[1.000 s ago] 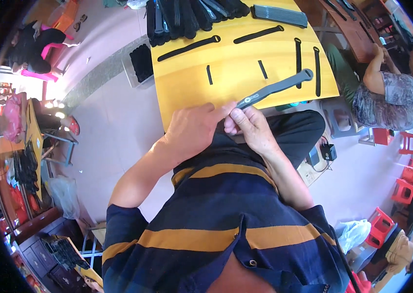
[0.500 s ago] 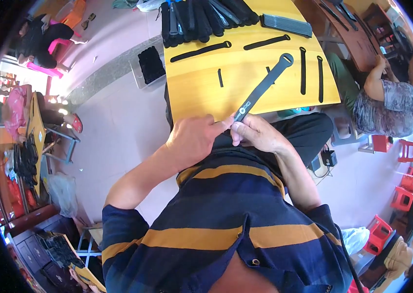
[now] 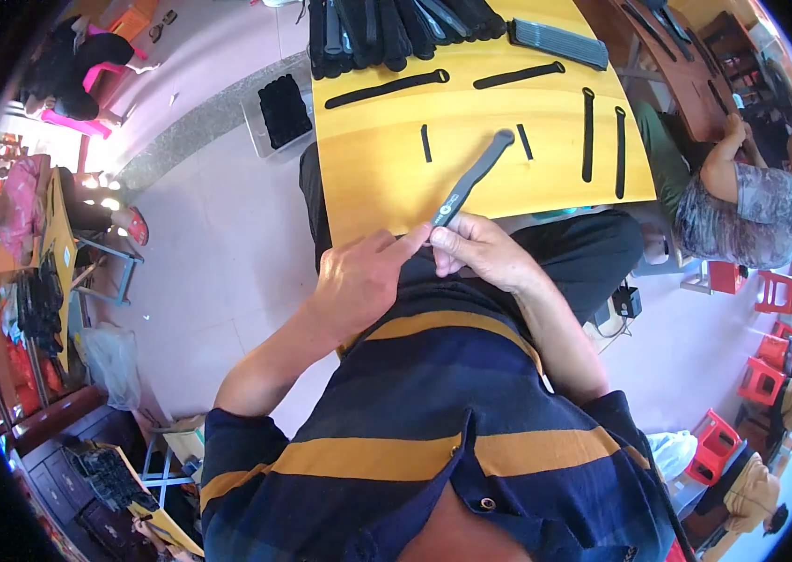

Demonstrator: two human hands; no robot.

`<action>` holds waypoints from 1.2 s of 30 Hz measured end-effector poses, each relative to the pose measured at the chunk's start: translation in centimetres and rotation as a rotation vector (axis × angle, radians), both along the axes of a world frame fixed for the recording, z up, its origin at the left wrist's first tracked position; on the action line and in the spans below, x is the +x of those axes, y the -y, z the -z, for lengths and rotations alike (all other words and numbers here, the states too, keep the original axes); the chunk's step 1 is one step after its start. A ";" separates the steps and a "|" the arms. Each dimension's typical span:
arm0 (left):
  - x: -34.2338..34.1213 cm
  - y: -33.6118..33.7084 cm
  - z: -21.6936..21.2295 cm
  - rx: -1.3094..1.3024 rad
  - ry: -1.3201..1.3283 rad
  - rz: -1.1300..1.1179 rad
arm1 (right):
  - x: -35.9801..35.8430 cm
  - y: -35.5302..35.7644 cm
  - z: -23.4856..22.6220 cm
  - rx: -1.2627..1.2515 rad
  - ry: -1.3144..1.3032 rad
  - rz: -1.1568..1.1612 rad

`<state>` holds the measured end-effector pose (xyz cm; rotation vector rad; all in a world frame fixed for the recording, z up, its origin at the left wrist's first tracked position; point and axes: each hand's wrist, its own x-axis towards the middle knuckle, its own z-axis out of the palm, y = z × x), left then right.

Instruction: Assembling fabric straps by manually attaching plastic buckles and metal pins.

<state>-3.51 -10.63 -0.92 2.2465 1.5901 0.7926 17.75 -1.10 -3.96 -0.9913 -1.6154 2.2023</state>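
Observation:
A dark grey hook-and-loop strap [image 3: 473,180] with a small pale print slants up from my hands over the near edge of the yellow table [image 3: 368,187]. My right hand [image 3: 488,251] pinches its near end between thumb and fingers. My left hand [image 3: 360,276] is closed, its index finger reaching to that same end; its thumb is hidden. Beyond the strap, two short black strips [image 3: 426,143] lie apart on the tabletop. Longer black straps with ring ends lie around them: one at the left [image 3: 387,90], one farther right [image 3: 520,75], and two lengthwise at the right [image 3: 588,136].
A thick pile of black straps [image 3: 387,37] covers the far left of the table, beside a bundle of grey strips [image 3: 558,44]. A clear bin of black pieces [image 3: 285,112] stands left on the floor. At the right a person [image 3: 742,201] sits at a brown table.
The held strap has swung toward me and left, its far end lower and its ring no longer distinct. Both hands shifted slightly left. The right short strip is now fully uncovered.

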 end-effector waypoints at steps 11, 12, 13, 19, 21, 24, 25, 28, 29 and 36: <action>1.0 -0.7 0.4 0.040 0.053 -0.085 | -1.0 1.1 -2.6 0.395 0.176 0.122; 1.1 -0.8 0.5 0.038 0.057 -0.087 | -1.0 1.1 -2.6 0.395 0.179 0.119; 1.1 -0.8 0.6 0.056 0.070 -0.076 | -1.0 1.3 -2.6 0.437 0.174 0.134; 0.8 -1.3 0.8 0.072 0.063 -0.049 | -1.2 2.6 -1.4 0.462 0.114 0.130; 0.7 -1.5 0.5 0.077 0.070 -0.050 | -1.4 3.5 -0.6 0.352 -0.027 0.184; 0.7 -1.6 -0.4 0.127 0.079 -0.061 | -1.6 3.4 -2.1 0.328 -0.069 0.197; 0.8 -1.4 -0.6 0.090 0.044 -0.059 | -1.6 3.3 -2.1 0.330 -0.068 0.201; 1.0 -1.1 -0.9 0.036 0.053 -0.051 | -1.3 3.0 -1.8 0.343 0.004 0.230; 1.2 -1.0 -0.8 0.018 0.099 -0.047 | -1.2 3.0 -1.8 0.351 0.027 0.239; 0.8 -1.2 -0.1 -0.050 0.369 0.031 | -0.9 3.1 -2.2 0.592 0.129 0.201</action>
